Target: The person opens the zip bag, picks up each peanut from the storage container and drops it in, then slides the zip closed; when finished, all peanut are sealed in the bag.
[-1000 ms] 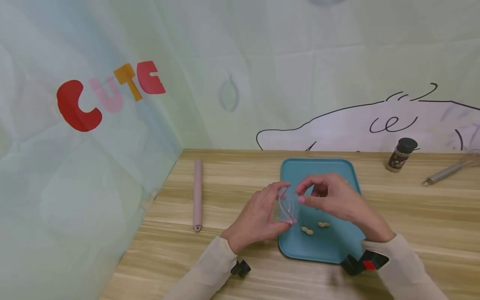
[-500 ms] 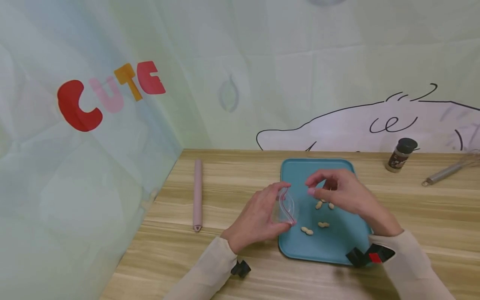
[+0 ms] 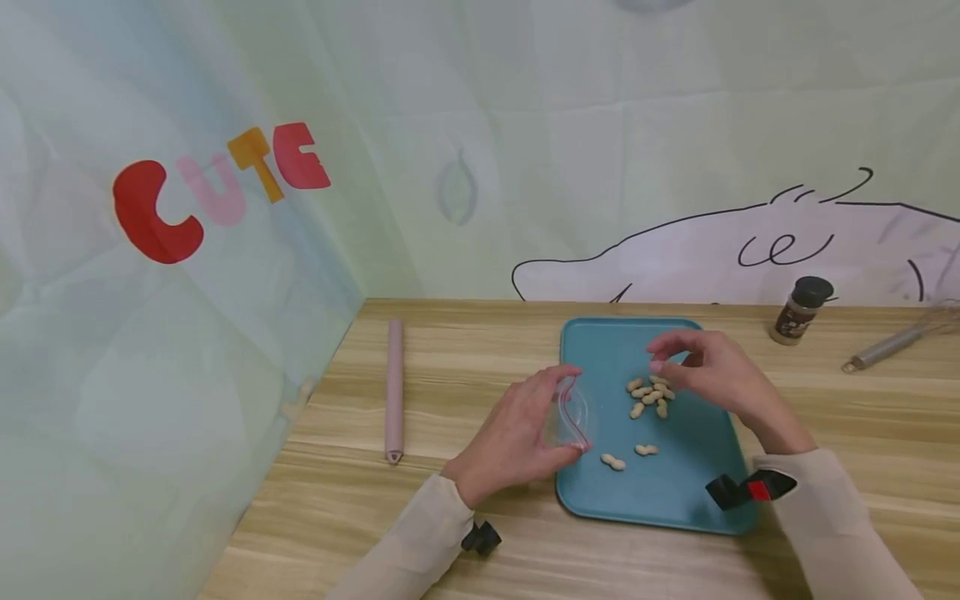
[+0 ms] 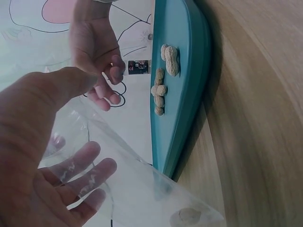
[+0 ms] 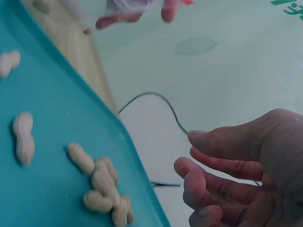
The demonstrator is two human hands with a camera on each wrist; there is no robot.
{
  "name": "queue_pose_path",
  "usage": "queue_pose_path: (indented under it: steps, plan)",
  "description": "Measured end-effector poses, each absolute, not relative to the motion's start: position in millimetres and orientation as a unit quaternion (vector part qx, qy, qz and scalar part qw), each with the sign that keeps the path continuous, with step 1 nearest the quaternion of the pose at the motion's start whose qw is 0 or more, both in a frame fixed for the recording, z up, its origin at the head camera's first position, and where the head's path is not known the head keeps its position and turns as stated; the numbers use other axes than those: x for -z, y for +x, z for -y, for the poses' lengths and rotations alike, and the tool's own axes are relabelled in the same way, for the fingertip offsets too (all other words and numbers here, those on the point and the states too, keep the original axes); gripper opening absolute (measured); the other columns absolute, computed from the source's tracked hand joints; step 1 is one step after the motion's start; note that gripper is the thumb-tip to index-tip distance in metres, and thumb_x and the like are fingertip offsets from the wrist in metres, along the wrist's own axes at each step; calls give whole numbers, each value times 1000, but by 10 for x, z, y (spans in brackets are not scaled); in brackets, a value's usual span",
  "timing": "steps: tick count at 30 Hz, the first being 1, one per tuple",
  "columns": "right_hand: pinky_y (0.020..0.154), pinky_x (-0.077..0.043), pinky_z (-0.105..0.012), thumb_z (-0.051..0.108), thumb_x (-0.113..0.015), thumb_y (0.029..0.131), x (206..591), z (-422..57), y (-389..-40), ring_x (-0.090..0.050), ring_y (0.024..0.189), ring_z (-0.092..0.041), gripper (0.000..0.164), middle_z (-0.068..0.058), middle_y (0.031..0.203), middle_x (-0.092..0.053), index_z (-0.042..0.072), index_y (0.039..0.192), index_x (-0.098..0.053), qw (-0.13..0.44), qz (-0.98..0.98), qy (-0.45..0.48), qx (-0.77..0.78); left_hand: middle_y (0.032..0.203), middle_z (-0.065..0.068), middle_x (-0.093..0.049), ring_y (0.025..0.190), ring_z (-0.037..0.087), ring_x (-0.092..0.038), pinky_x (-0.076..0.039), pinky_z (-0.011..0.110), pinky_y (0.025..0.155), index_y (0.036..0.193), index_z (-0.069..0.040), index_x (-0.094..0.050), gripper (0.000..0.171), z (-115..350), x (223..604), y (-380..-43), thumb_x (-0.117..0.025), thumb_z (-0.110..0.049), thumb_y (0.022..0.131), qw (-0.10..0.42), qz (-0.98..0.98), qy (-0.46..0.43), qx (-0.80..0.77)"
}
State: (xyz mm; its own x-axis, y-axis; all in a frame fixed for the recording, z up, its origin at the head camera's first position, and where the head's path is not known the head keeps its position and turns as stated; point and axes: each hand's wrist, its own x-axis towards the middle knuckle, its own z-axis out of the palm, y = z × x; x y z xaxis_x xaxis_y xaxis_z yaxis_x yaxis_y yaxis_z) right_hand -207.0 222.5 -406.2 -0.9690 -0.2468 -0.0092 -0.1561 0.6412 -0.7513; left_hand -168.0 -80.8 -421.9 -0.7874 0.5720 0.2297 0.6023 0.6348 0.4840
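A clear zip bag (image 3: 574, 417) with a red seal line is held by my left hand (image 3: 513, 429), thumb below and fingers above, so its mouth gapes toward the tray. Low in the bag, a peanut (image 4: 185, 216) shows through the plastic in the left wrist view. My right hand (image 3: 712, 371) hovers over the far part of the blue tray (image 3: 675, 496), fingers loosely bent and holding nothing. Just beneath its fingertips lies a cluster of unshelled peanuts (image 3: 651, 397). Two more peanuts lie nearer, one peanut (image 3: 612, 462) close to the bag and another (image 3: 646, 450) beside it.
A pink rolling pin (image 3: 394, 392) lies on the wooden table (image 3: 480, 350) at the left. Behind the tray on the right stands a black-capped spice jar (image 3: 802, 311), with a whisk (image 3: 892, 346) farther right. A printed cloth backdrop (image 3: 450, 150) hangs behind the table.
My right hand has drawn away from the bag's mouth, moving right over the tray, and the peanut cluster has come into view. My left hand and the bag have stayed in place.
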Motion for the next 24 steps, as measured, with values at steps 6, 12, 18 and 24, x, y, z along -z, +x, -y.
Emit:
queue_pose_path:
  steps: [6, 12, 18, 24]
  plan:
    - [73, -54, -31, 29, -70, 104, 4154, -2336, -2124, -70, 89, -20, 44, -27, 136, -68, 1, 138, -66, 56, -912, -90, 395, 154, 4, -59, 131, 20, -61, -48, 49, 117, 159, -17, -42, 85, 803, 4221, -1677, -86, -33, 88, 25, 906, -324, 272]
    - [72, -49, -32, 26, -70, 103, 4253, -2438, -2152, -67, 94, -29, 44, -30, 134, -69, -2, 137, -66, 24, -930, -85, 357, 155, 4, -58, 134, 21, -61, -48, 50, 117, 159, -17, -42, 85, 798, 4228, -1677, -86, -33, 87, 28, 907, -324, 269]
    - [72, -48, -30, 24, -70, 103, 4347, -2526, -2182, -64, 101, -36, 49, -31, 136, -67, -3, 144, -62, 24, -940, -62, 334, 156, 4, -58, 137, 21, -60, -48, 50, 118, 159, -17, -42, 85, 803, 4231, -1682, -85, -34, 88, 28, 906, -326, 269]
    - [73, -49, -29, 17, -75, 100, 4406, -2555, -2197, -64, 102, -37, 47, -31, 132, -69, -5, 140, -63, 21, -945, -59, 322, 155, 4, -58, 138, 20, -60, -47, 50, 118, 159, -18, -41, 85, 814, 4233, -1682, -86, -33, 88, 24, 904, -326, 275]
